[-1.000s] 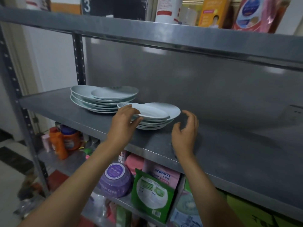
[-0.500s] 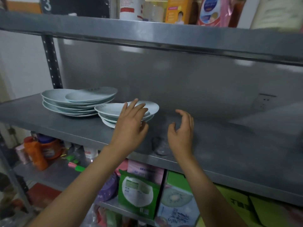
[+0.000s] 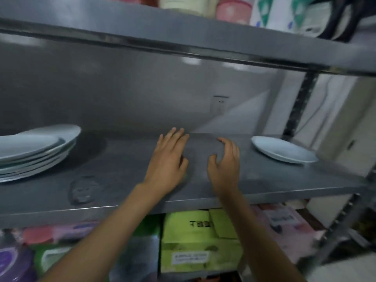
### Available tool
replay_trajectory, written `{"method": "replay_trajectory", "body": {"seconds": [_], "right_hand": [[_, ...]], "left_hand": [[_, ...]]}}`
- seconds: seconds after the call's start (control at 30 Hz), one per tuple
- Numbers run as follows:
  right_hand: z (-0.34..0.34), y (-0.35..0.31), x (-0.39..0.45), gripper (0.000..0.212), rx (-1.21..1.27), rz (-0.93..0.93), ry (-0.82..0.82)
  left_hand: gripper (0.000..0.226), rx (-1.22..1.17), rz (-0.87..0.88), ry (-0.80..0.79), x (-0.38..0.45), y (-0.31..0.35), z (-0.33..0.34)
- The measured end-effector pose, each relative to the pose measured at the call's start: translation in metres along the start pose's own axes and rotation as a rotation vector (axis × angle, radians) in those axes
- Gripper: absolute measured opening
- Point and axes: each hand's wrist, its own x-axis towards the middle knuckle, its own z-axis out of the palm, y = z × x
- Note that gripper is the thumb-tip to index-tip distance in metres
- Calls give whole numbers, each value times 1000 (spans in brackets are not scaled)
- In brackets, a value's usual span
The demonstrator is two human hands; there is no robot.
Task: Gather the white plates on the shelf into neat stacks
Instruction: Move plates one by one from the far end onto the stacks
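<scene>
A stack of several white plates sits at the left end of the grey metal shelf, partly cut off by the frame edge. One single white plate lies alone near the shelf's right end. My left hand hovers over the middle of the shelf with fingers straight, holding nothing. My right hand is beside it with fingers loosely curved and empty, a short way left of the single plate.
An upper shelf with packages hangs close above. A black perforated upright stands at the right end behind the single plate. Green boxes and bags fill the shelf below. A smudge marks the shelf front.
The view has swung right. Both hands have left the small plate stack and moved right along the shelf; the single plate at the right end has come into view.
</scene>
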Motion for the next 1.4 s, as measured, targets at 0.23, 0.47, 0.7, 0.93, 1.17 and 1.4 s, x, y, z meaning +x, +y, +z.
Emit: {"method": "replay_trajectory", "body": {"seconds": [0.23,0.47,0.7,0.93,1.17,1.4], "right_hand": [[-72,103,56,55,-535,13,-48],[-96,148,65,59,-775,350,-200],[-100,151,72,26,-610,236,-69],[-93,119,52,22,-314,212,98],[-54,50,45,19,-119,-139,143],[1,-43,19,17,176,-167,23]], "left_hand": [[61,-72,29,-112,48,62,76],[59,-133,33,-175,53,76,124],[59,-168,-23,-155,48,71,119],[51,-216,27,-102,39,79,94],[48,-232,18,24,34,53,36],[48,-120,-53,167,21,-5,-37]]}}
